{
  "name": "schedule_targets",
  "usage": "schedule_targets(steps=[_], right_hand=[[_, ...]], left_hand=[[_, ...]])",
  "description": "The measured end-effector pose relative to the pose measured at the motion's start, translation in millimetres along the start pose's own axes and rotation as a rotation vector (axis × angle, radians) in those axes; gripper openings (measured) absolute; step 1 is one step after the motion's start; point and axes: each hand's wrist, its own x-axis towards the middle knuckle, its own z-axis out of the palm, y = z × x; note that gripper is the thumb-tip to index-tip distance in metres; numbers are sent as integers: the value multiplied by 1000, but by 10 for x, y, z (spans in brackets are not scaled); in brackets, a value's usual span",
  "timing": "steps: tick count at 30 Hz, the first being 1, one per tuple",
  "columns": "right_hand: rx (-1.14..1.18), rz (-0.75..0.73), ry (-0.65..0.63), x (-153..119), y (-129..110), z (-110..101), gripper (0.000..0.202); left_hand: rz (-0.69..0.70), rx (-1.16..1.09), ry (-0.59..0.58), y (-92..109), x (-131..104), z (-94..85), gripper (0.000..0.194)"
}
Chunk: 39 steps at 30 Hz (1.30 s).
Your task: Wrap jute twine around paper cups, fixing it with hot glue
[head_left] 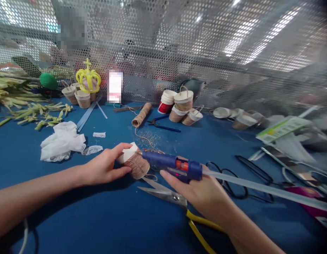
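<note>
My left hand's thumb and fingers are clamped on the paper cup, pinching its white, bare end from above and below. I'd keep those fingertips well back from the hot nozzle and roll the cup a little at a time, so the glue goes just ahead of the wrapped twine.

My right hand is closed around the blue hot glue gun; the trigger finger is hidden, so I cannot tell whether it is squeezing. The nozzle points at the border between white paper and twine, though I can't make out actual contact. A thin, short bead seems best here: too much would ooze between the turns.

The cup is tilted between my hands, over the blue table. Just beside it, under my right hand, the yellow-handled scissors lie with blades parted, so I'd mind that wrist. From the twine roll farther back, a strand runs slack towards the gun; it should stay off the nozzle. Behind me on the right trails the long glue stick, which mustn't snag.
</note>
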Motion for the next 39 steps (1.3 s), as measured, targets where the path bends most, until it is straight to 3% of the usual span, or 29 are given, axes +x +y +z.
schedule_targets(steps=[5, 12, 20, 24, 33, 39], right_hand=[[40, -53, -80, -21, 1, -22, 17], [15, -22, -73, -6, 49, -40, 23], [90, -185, -140, 57, 16, -22, 24], [115, -92, -110, 113, -18, -50, 26], [-71, -348, -120, 51, 58, -91, 31], [-117, -289, -76, -6, 74, -38, 27]], left_hand=[[16, -22, -30, 25, 2, -7, 46], [12, 5, -9, 7, 2, -8, 47], [11, 14, -19, 3, -1, -6, 48], [8, 32, -25, 6, -1, -12, 47], [25, 43, -3, -34, -6, 11, 50], [18, 47, 7, -21, -7, 8, 50]])
